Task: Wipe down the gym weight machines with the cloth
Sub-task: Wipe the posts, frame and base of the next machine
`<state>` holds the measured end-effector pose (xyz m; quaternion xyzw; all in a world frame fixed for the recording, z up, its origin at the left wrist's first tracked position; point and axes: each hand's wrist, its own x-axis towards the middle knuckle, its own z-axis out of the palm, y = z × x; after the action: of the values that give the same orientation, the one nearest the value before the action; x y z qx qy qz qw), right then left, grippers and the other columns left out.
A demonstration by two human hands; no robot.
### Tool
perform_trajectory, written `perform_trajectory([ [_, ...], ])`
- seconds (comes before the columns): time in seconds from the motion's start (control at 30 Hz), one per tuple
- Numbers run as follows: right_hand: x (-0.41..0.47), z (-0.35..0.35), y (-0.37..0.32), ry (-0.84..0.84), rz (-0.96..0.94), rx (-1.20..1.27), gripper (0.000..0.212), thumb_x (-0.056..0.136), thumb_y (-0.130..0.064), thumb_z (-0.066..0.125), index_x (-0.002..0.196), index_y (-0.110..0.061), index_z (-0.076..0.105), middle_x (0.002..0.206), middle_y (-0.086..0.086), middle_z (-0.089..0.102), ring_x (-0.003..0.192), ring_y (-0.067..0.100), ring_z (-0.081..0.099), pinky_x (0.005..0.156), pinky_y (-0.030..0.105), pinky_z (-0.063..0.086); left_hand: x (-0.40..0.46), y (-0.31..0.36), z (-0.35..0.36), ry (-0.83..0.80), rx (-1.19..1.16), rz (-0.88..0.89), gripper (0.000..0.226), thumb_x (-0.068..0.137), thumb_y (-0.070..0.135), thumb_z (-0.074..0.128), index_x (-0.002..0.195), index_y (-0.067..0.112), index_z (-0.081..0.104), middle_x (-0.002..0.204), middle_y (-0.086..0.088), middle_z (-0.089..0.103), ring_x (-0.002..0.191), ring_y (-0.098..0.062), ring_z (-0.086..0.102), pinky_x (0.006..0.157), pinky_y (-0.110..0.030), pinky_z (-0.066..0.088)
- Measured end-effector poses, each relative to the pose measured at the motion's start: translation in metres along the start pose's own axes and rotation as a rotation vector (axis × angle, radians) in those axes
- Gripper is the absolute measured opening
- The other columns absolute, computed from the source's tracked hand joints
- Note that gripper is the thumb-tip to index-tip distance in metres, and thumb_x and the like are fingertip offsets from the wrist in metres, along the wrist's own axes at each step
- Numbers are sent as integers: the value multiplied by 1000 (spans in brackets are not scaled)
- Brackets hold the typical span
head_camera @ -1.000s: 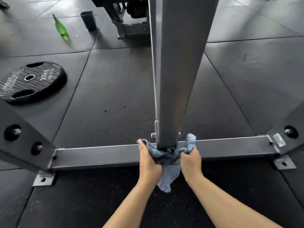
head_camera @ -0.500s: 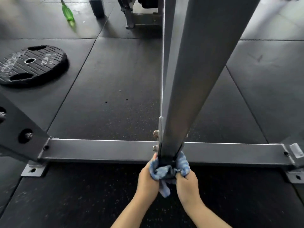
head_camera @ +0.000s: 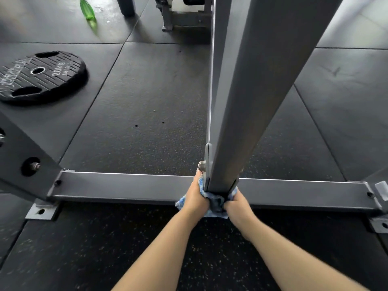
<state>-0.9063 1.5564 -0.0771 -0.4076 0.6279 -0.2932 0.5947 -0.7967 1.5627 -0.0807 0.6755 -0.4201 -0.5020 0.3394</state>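
Note:
A grey steel upright post [head_camera: 247, 91] of the weight machine rises from a horizontal base beam [head_camera: 126, 185] on the floor. A blue cloth [head_camera: 216, 203] is bunched around the foot of the post where it meets the beam. My left hand [head_camera: 196, 196] grips the cloth on the post's left side, its fingers reaching up beside a bolt [head_camera: 201, 165]. My right hand [head_camera: 236, 203] grips the cloth's other end on the right side of the post. Most of the cloth is hidden between my hands.
A black 20 kg weight plate [head_camera: 39, 76] lies on the rubber floor at the left. A green bottle [head_camera: 87, 9] and a dark cup [head_camera: 126, 5] stand far back. Bolted brackets [head_camera: 25, 164] join the beam at both ends; another machine's frame [head_camera: 168, 17] stands behind.
The view has moved closer to the post. Both hands have kept hold of the cloth at the post's base, and the cloth's hanging tail now sits lower and bunched between them.

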Motion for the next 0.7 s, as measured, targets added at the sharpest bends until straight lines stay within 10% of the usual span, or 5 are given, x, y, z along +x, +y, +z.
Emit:
perform_trajectory([
  [0.13, -28, 21, 15, 28, -42, 295, 63, 75, 22, 32, 128, -8, 49, 113, 8, 64, 102, 22, 63, 81, 28, 56, -25, -12, 10, 56, -175, -17, 68, 77, 11, 45, 141, 23, 26, 132, -5, 48, 117, -19, 52, 100, -33, 45],
  [0.23, -42, 40, 17, 50, -36, 315, 46, 77, 7, 43, 122, 0, 51, 107, 11, 65, 104, 24, 61, 89, 29, 51, -32, -10, 12, 154, -289, -76, 13, 88, 10, 44, 89, 18, 55, 78, -5, 58, 73, -19, 52, 68, -28, 49],
  [0.3, -48, 53, 17, 75, 31, 381, 24, 93, 10, 37, 100, 4, 59, 84, 9, 63, 81, 17, 62, 68, 15, 51, -34, -16, 4, 223, -416, -145, 29, 91, -1, 41, 68, 13, 53, 66, -6, 52, 67, -20, 45, 63, -29, 41],
  [0.53, -32, 38, 7, 443, 119, 748, 31, 93, 8, 40, 76, -14, 53, 75, 5, 57, 67, 13, 56, 57, 14, 50, -22, -7, -21, 341, -165, 87, 80, 75, -26, 36, 144, 15, 32, 125, 8, 45, 116, -5, 43, 85, 4, 31],
  [0.7, 2, 21, -16, 286, 446, 1137, 35, 88, 11, 22, 99, -2, 52, 108, 23, 56, 103, 38, 54, 84, 45, 41, 23, -6, -22, -81, -134, -11, 70, 80, -21, 40, 131, 26, 49, 110, 11, 65, 102, -6, 60, 94, -21, 48],
])
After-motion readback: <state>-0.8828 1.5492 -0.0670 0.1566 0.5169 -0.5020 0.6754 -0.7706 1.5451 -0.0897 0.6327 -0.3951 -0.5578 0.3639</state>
